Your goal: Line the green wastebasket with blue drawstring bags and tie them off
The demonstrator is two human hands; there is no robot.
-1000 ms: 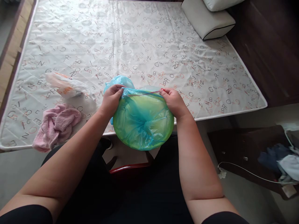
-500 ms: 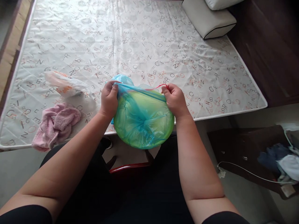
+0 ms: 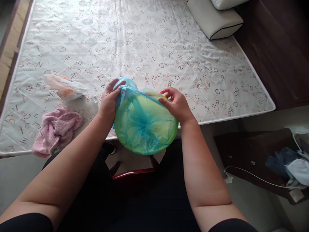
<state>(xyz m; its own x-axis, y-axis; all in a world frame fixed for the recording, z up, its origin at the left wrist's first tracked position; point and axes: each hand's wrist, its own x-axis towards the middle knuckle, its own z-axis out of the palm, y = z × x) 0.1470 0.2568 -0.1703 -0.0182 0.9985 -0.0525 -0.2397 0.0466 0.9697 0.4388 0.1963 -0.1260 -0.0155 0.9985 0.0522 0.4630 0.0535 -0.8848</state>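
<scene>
Centre frame: bin (image 3: 147,141) lined with bag (image 3: 142,122), at the near edge of mattress (image 3: 154,42); left hand (image 3: 109,101) on its left rim, right hand (image 3: 177,104) on its right. Left of bin, on mattress: towel (image 3: 56,127), plastic packet (image 3: 64,87) behind it. Upper right: pillow (image 3: 213,19). Lower right: low table (image 3: 256,161).

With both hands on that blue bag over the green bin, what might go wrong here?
The thin blue bag is stretched between the left hand and right hand; it may tear or slip off the green bin. The bin sits at the mattress edge and might tip off.
</scene>
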